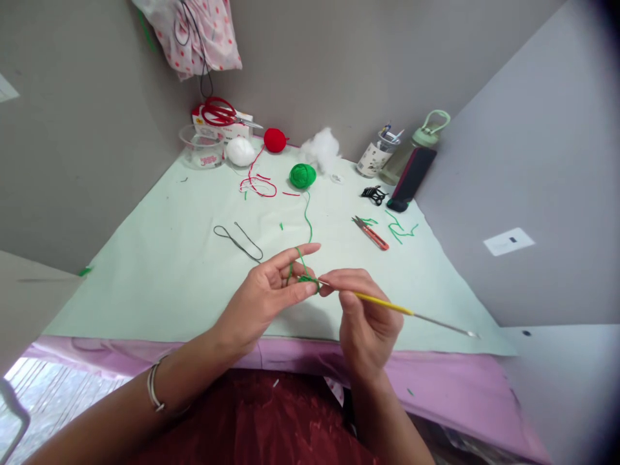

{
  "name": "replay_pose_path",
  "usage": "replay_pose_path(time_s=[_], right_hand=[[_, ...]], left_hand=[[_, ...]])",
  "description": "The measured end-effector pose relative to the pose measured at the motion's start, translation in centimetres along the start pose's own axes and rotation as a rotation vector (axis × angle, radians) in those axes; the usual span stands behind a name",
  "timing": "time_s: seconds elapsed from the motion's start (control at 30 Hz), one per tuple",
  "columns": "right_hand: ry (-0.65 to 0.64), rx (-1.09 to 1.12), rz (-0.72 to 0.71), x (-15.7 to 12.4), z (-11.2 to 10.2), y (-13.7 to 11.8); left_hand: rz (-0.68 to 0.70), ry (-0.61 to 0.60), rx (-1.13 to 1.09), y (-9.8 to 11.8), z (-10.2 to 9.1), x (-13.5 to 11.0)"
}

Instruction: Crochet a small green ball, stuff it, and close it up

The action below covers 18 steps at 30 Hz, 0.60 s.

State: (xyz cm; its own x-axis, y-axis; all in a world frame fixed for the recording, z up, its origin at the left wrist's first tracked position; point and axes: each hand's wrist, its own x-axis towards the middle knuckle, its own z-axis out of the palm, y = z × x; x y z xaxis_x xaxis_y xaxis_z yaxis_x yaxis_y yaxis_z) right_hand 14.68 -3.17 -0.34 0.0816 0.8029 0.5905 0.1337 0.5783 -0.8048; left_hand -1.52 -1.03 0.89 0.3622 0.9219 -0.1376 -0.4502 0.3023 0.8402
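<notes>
Between thumb and fingers, my left hand (pixel 261 297) pinches a small piece of green crochet work (pixel 308 279). A strand of green yarn (pixel 309 219) loops over its raised index finger and runs back to a green yarn ball (pixel 302 175). My right hand (pixel 368 316) is closed around the yellow handle of a crochet hook (pixel 387 303). One metal end of the hook meets the green piece at my left fingertips; the other end points out to the right. Exactly how the hook tip sits in the stitches is too small to tell.
Orange thread snips (pixel 372 234) and green yarn scraps (pixel 400 227) lie to the right. Farther back are a red yarn ball (pixel 275 140), a white yarn ball (pixel 241 152), white stuffing (pixel 321 150), red-handled scissors (pixel 220 113), a clear tub (pixel 201 152), a pen cup (pixel 376 158) and a bottle (pixel 426 135).
</notes>
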Motion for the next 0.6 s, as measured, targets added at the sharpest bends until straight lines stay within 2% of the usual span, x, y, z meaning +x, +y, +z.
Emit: replay_pose_path(time_s=[0.13,0.27,0.4,0.5,0.6], right_hand=[[0.074,0.197,0.164,0.7,-0.6,0.4],[0.072,0.288,0.281,1.0,-0.8,0.8],[0.025,0.189,0.19,0.4,-0.3,0.7],[0.041,0.09,0.158,0.0,0.0,0.6],[0.076,0.158,0.183,0.1,-0.1,0.7]], left_hand=[[-0.164,-0.116,-0.083,0.4,-0.4,0.1],[-0.152,-0.137,-0.148,0.2,-0.4,0.1],[-0.046,-0.091,-0.054,-0.5,0.2,0.0],[0.012,-0.069,0.032,-0.7,0.2,-0.2],[0.035,-0.035,0.098,-0.5,-0.1,-0.3]])
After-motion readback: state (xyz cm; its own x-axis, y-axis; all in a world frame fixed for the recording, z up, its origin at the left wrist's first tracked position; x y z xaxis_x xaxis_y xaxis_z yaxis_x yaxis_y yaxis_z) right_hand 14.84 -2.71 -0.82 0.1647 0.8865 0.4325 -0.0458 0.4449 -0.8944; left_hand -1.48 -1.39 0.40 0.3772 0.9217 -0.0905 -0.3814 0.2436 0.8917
